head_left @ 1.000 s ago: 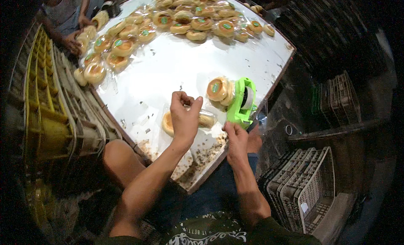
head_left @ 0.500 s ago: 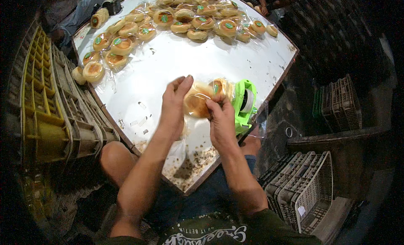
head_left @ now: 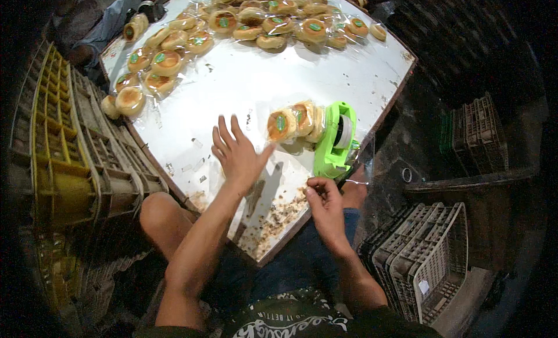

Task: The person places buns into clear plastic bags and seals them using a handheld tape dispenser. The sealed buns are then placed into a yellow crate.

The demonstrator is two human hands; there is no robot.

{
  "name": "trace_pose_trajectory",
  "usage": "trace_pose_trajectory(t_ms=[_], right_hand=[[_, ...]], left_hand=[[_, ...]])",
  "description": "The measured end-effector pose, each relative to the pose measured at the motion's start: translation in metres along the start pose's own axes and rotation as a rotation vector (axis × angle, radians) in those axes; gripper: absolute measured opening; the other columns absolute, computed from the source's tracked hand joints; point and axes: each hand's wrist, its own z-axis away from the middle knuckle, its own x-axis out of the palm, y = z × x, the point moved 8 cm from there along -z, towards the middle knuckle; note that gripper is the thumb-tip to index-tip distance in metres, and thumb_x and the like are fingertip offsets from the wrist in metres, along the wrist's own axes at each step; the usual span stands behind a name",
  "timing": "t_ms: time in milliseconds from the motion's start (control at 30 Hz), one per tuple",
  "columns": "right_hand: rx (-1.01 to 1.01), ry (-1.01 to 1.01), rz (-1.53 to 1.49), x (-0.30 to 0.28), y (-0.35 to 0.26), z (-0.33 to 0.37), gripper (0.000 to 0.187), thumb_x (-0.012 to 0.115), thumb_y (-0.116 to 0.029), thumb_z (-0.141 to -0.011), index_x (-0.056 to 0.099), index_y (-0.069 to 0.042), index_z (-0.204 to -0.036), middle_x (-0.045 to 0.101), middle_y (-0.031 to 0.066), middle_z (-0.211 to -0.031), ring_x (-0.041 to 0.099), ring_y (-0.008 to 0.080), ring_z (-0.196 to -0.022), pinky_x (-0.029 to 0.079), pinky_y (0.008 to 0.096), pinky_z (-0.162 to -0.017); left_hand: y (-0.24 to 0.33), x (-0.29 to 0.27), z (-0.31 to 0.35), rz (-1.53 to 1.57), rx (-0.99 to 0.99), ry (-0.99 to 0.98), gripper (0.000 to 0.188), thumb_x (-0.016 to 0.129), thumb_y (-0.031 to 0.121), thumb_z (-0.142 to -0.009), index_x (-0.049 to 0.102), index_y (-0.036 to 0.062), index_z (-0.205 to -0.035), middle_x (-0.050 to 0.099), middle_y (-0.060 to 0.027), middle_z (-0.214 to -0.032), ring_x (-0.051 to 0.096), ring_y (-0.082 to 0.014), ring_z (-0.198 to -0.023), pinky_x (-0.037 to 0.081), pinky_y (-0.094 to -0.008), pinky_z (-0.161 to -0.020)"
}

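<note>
Left hand: mine, over the white counter, fingers and thumb spread wide apart.
Right hand: curled, thumb near forefinger (whether I pinch anything there, I cannot tell), just below the green tape dispenser.
Wrapped buns: in a short row on the counter, between my left hand and the dispenser.
Bun pile: bagged in clear plastic, along the far side.

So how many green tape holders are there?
1: the bright green plastic tape dispenser, on the white tabletop near its right edge, beyond the right hand, beside round golden bagged buns. Others could be hidden.
</note>
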Motion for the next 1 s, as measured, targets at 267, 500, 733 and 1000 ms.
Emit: trace_pose_trajectory(t_ms=[267,500,733,1000], right_hand=[[-0.048,-0.132,-0.047,0.048,-0.007,0.000,0.066,0.069,-0.019,-0.088,0.031,0.002,-0.139,0.048,0.0210,-0.131,0.051,0.0281,-0.120,0.045,0.0377,-0.098],[-0.456,-0.313,-0.104,0.024,-0.084,0.005,0.073,0.070,-0.011,-0.081,0.032,-0.005,-0.144,0.045,0.0211,-0.139,0.047,0.0326,-0.127,0.035,0.0446,-0.109],[-0.785,-0.510,0.503,0.043,-0.146,0.001,0.081,0.087,-0.014,-0.065,0.041,-0.007,-0.131,0.060,0.0207,-0.118,0.059,0.0369,-0.114,0.045,0.0448,-0.100],[-0.449,-0.037,0.226,0.058,-0.115,-0.023,0.074,0.046,-0.064,-0.093,0.043,0.002,-0.128,0.064,0.0218,-0.101,0.066,0.0364,-0.094,0.051,0.0461,-0.079]], left_hand=[[0.009,0.009,0.044,0.863,-0.038,-0.186,0.106,0.077,0.031,-0.079,0.006,-0.0060,-0.149,0.022,-0.0287,-0.147,0.032,-0.0390,-0.134,0.033,-0.0462,-0.111],[0.046,-0.014,0.047,1.859,-0.465,-0.976,0.050,0.048,0.049,-0.097,0.055,0.0043,-0.117,0.064,-0.0097,-0.099,0.066,-0.0192,-0.091,0.053,-0.0359,-0.086],[0.036,-0.024,0.044,1.467,-0.237,-1.029,0.099,0.020,0.080,-0.089,0.046,-0.0029,-0.137,0.065,-0.0152,-0.108,0.066,-0.0208,-0.092,0.056,-0.0320,-0.075],[0.028,-0.077,0.008,1.179,0.018,-0.106,0.046,0.039,0.042,-0.104,0.056,0.0000,-0.110,0.059,-0.0106,-0.091,0.055,-0.0132,-0.084,0.045,-0.0262,-0.078]])
